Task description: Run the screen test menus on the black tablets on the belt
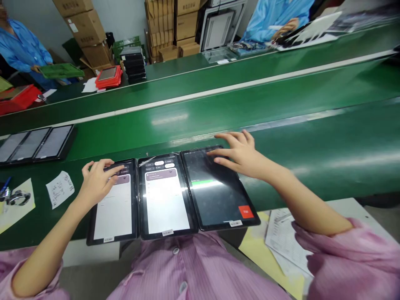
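Note:
Three tablets lie side by side at the near edge of the green bench. Over the upper part of the left tablet (114,212) is my left hand (99,179), fingers spread, a finger at the settings tiles on its screen. The middle tablet (167,204) shows a similar panel with a mostly white lower screen and has no hand on it. My right hand (240,154) is spread above the top of the right tablet (215,196). That screen is dark, with a green bar and a red box low on the right. Neither hand holds anything.
More tablets (39,143) lie on the left. A handwritten note (60,189) and a metal object on paper are nearer. Papers (286,233) rest at lower right. Beyond the green conveyor belt (193,112) stand a black stack (133,64), red trays (109,78) and two people in blue.

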Demonstrator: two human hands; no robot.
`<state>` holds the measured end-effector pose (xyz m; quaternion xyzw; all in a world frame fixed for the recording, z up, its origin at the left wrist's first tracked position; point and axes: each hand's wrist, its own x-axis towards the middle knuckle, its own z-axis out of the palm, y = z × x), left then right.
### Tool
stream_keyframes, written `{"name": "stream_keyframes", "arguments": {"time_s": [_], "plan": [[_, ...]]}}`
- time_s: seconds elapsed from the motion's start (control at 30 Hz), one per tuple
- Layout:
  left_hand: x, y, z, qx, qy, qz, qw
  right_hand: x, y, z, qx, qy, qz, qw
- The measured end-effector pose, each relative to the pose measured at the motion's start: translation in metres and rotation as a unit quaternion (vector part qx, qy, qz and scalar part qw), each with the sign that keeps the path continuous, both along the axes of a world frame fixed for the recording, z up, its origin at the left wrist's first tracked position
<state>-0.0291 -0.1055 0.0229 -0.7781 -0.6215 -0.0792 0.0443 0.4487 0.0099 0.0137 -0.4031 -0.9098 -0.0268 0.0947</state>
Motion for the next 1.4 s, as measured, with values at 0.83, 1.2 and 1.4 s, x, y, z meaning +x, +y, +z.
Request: {"name": "stream_keyframes", "arguments": {"time_s": [0.83, 1.2, 1.4], "plan": [[0.050, 0.109, 0.025, -0.330, -0.126, 0.143, 0.925, 0.044, 0.007, -0.038, 0.002, 0.188, -0.104, 0.977], [0.145, 0.117, 0.019, -0.308, 0.006, 0.069, 0.949, -0.005, 0.062, -0.077, -0.296, 0.579, -0.159, 0.743], [0.198, 0.133, 0.014, -0.337, -0.053, -0.010, 0.940, 0.002, 0.055, -0.081, -0.313, 0.588, -0.141, 0.732]]}}
